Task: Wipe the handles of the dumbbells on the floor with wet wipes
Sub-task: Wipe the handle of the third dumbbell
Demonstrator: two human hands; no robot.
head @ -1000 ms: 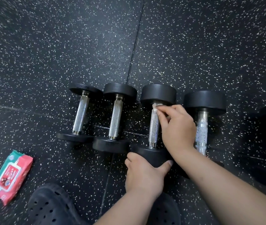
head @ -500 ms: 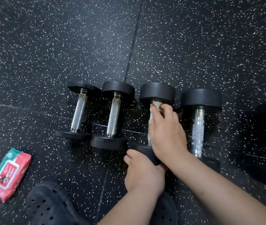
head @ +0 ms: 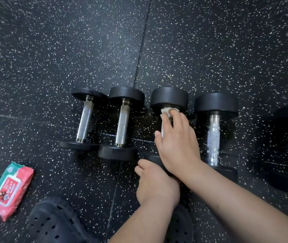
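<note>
Several black dumbbells with silver knurled handles lie side by side on the floor. My right hand wraps round the handle of the third dumbbell with a white wet wipe under its fingers, close to the far head. My left hand grips that dumbbell's near head, which it mostly hides. To the left lie the first dumbbell and the second dumbbell. To the right, the fourth dumbbell has a wet, glistening handle.
A red and green pack of wet wipes lies on the speckled black rubber floor at the lower left. My black perforated clog sits at the bottom. Another larger dark dumbbell lies at the right edge.
My right hand has slid the wipe along the third handle and now wraps it more fully, up toward the far head. My left hand stays on the near head.
</note>
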